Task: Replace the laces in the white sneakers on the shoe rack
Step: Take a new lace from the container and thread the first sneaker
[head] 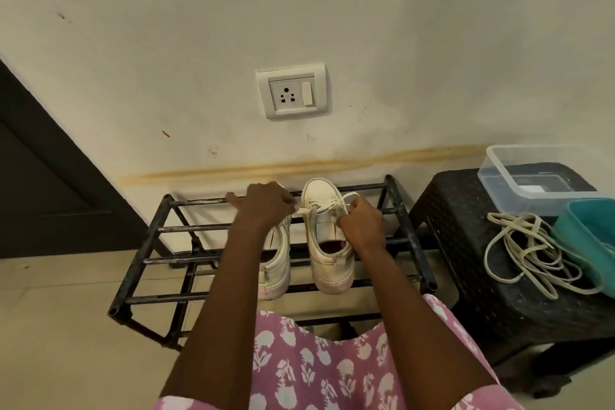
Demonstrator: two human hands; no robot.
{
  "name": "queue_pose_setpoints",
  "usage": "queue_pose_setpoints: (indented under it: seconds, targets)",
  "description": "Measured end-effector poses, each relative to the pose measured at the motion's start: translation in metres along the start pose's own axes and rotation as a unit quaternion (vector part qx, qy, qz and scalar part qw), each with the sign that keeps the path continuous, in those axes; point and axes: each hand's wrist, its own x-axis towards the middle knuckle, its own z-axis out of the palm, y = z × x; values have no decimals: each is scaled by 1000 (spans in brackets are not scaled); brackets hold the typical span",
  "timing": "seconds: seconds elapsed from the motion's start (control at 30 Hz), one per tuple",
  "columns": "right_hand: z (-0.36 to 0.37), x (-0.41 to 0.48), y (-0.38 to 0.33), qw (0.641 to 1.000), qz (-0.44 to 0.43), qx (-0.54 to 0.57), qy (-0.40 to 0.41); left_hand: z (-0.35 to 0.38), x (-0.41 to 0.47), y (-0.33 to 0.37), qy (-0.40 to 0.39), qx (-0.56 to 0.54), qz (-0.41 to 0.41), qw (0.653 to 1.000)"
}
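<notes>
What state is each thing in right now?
left hand: pinches one end of the lace.
right hand: pinches the other end.
right sneaker: on rack, partly laced.
left sneaker: on rack, front hidden by left hand.
loose laces: tangled on stool.
clear tub: lidless, on stool.
socket: nothing plugged in.

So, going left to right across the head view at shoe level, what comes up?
Dark door → left sneaker → right sneaker → loose laces → teal tub.
</notes>
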Motion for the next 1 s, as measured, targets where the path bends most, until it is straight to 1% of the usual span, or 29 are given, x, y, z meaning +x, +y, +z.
queue_pose_setpoints:
  seconds: [0.03, 0.1, 0.17, 0.27, 0.33, 0.43, 0.5, 0.63, 0.73, 0.8, 0.9, 1.0]
  targets:
    - [0, 0, 0, 1000, 0, 1, 0, 7, 1, 5, -10, 16, 6, 1000]
    - [-1, -1, 1, 1000, -1, 3, 1, 16, 0, 11, -5, 28, 15, 999]
    - [-1, -1, 0, 1000, -1, 4, 2, 21, 0, 11, 13, 19, 15, 1000]
    - [-1, -2, 0, 1000, 2, 8, 0, 19, 0, 5, 45, 32, 3, 998]
    - [-1, -2, -1, 1000, 7, 8, -1, 15, 2, -4, 49, 15, -7, 999]
    - [-2, -2, -1, 1000, 14, 3, -3, 2, 5, -22, 69, -7, -41, 997]
    - [-2, -2, -1, 1000, 16, 1, -3, -10, 4, -34, 94, -48, -55, 993]
    - [-2, -2, -2, 1000, 17, -2, 0, -33, -3, -58, 135, -64, -120, 981]
    - [-2, -3, -3, 1000, 13, -13, -1, -40, 2, -80, 119, -113, -114, 980]
    - [-2, -3, -4, 1000, 13, -15, 1, -39, 2, -83, 76, -114, -120, 983]
    - [-3, -3, -4, 1000, 12, -14, -2, -38, 1, -76, 31, -108, -132, 985]
    - [-5, -2, -4, 1000, 0, -25, -11, -35, -1, -61, 26, -138, -102, 985]
